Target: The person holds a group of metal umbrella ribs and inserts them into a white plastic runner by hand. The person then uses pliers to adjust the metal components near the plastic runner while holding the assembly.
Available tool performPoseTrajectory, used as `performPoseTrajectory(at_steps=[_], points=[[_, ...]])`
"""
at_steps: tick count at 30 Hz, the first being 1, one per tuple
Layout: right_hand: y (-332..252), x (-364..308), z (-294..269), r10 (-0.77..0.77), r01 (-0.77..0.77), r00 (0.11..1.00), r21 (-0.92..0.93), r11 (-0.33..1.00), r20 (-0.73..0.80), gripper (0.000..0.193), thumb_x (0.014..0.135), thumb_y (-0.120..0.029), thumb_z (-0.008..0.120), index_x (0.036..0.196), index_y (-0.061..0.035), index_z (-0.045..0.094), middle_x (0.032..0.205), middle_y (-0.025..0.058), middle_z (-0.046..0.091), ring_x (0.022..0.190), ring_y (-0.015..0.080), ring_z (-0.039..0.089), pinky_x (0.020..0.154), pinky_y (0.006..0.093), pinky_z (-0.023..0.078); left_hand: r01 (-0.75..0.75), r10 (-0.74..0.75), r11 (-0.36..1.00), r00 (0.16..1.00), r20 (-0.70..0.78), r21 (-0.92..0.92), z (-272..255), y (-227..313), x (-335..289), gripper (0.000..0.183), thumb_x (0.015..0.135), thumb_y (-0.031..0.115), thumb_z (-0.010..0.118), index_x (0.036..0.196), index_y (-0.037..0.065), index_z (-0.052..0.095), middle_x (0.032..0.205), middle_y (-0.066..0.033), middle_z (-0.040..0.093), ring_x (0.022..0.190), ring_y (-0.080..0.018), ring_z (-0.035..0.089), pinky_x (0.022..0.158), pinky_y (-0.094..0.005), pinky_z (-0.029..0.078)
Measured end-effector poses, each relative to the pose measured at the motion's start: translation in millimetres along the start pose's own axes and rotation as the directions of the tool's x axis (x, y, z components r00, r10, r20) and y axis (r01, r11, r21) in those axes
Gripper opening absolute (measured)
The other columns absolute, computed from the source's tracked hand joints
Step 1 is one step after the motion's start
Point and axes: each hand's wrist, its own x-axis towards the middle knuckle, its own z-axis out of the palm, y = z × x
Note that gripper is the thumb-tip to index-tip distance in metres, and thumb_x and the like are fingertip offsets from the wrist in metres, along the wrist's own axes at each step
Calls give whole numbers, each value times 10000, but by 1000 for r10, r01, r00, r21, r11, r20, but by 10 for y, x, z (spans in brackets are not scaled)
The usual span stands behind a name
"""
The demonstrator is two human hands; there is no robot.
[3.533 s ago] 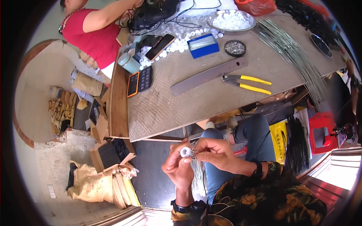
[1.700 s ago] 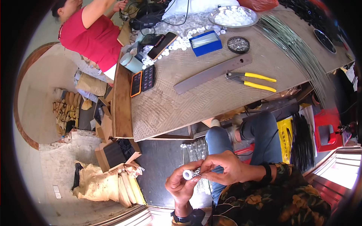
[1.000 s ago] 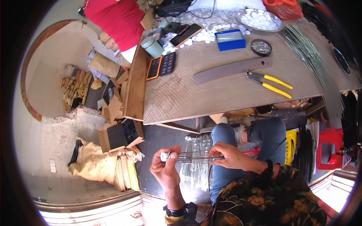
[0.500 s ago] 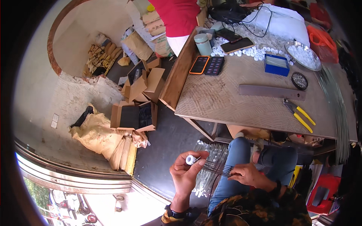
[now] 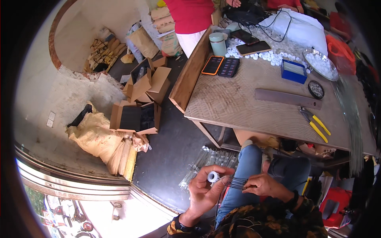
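Above my lap, my left hand (image 5: 203, 194) pinches a small white plastic cap (image 5: 213, 176) with a round hole facing up. My right hand (image 5: 262, 185) is closed on a small bunch of thin dark wires (image 5: 236, 183), whose other ends reach the left fingertips beside the cap. Whether any wire tip sits in the cap is too small to tell. On the floor beyond my left hand lies a pile of thin clear rods with white ends (image 5: 210, 160).
The worktable (image 5: 222, 99) holds yellow-handled pliers (image 5: 314, 123), a flat metal bar (image 5: 287, 98), a blue box (image 5: 293, 71), phones (image 5: 254, 48) and a dish of white caps (image 5: 320, 63). Long wires (image 5: 351, 123) overhang its right side. Cardboard boxes (image 5: 135, 117) stand left. A person in red (image 5: 188, 16) stands behind.
My left hand has come right, toward my right hand, with the cap, so the stretch of wire between them looks shorter. The whole view has also shifted slightly.
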Motion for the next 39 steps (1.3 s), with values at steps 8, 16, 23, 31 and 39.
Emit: performPoseTrajectory(at_steps=[8,16,23,31,39], points=[[-60,-243,-65,154,-157,987,-71,985,-45,196,720,-203,682,757,-29,601,679,75,562,583,228,571,517,317,430,-96,54,982,969,243,163,224,0,52,165,799,-29,535,955,-34,484,890,-174,619,846,-194,604,743,-272,475],[-20,-425,-69,85,-86,989,-3,996,-118,167,720,-183,681,749,-38,601,675,79,554,577,226,559,512,315,424,-208,98,927,938,334,313,401,61,48,141,783,-17,546,917,-28,502,819,-140,646,736,-145,620,651,-241,484],[-59,-553,118,89,-104,938,-28,994,-335,118,706,-122,681,735,-43,599,656,77,533,554,227,545,492,322,418,-254,159,912,943,291,322,582,58,-11,123,785,-18,540,904,-17,506,806,-110,651,665,-101,606,581,-214,475],[57,-556,-62,49,-24,982,132,991,-183,127,730,-111,661,800,-28,595,723,93,566,613,240,572,525,322,416,-140,84,970,961,264,201,696,1,-16,169,807,2,526,973,-19,497,813,-121,641,729,-125,597,633,-223,462],[57,-669,-472,133,-137,988,-40,990,-80,173,765,-223,618,791,-54,594,718,104,586,661,274,585,551,336,430,-78,77,997,933,351,-12,1014,-305,167,144,863,69,441,873,-73,462,554,-76,473,489,-118,445,542,-325,462]])
